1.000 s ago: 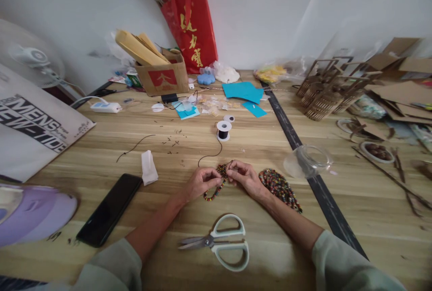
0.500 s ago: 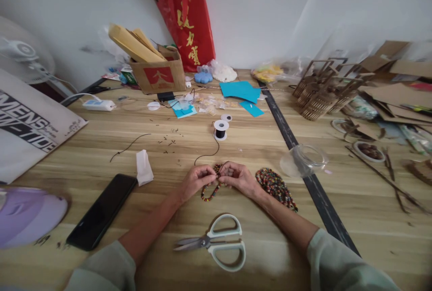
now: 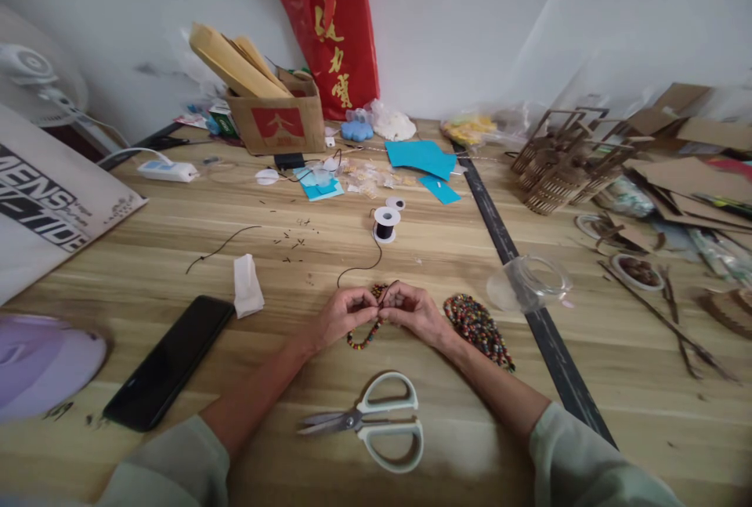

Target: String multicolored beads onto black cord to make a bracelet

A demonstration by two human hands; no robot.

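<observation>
My left hand (image 3: 341, 316) and my right hand (image 3: 418, 314) meet fingertip to fingertip over the table, both closed in a pinch. Between them is a thin dark cord (image 3: 388, 291), its end standing up beside my right fingers. A string of multicoloured beads (image 3: 359, 345) loops below and behind the fingertips, partly hidden by them. Exactly how the cord and beads join is too small to make out. To the right of my right hand lies a heap of similar bead strings (image 3: 477, 327). Scissors (image 3: 358, 419) with pale handles rest in front, blades pointing left.
Beyond my hands stands a spool of black cord (image 3: 385, 226), its tail trailing toward me. A black phone (image 3: 170, 362) and folded white paper (image 3: 247, 287) lie left. A clear round container (image 3: 532, 284) and small woven baskets (image 3: 552, 178) are right. Cord scraps (image 3: 294, 242) dot the table.
The view has shifted slightly. My hands stay pinched together at nearly the same spot; the dark cord end now shows more clearly by my right fingers.
</observation>
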